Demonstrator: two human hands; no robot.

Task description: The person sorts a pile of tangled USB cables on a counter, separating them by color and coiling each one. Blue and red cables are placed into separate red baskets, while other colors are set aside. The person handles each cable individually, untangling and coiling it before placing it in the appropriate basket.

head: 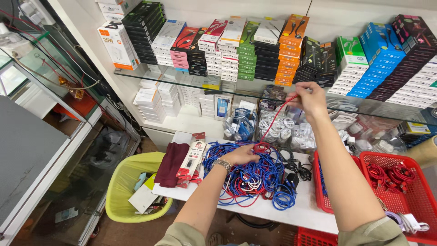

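Note:
A big tangle of blue and red cables (pixel 250 175) lies on the white table (pixel 273 212). My left hand (pixel 240 156), with a metal watch on its wrist, rests on top of the pile and pinches the coiled part of a red cable (pixel 273 119). My right hand (pixel 308 96) is raised in front of the glass shelf and holds the other end of that red cable, pulled taut up from the pile.
Two red baskets (pixel 412 200) with cables stand at the right. A maroon cloth (pixel 170 164) and cable boxes (pixel 191 164) lie left of the pile. A yellow-green bin (pixel 125 182) sits on the floor. A glass shelf (pixel 191 82) carries stacked boxes; bagged white cables (pixel 282 130) lie behind.

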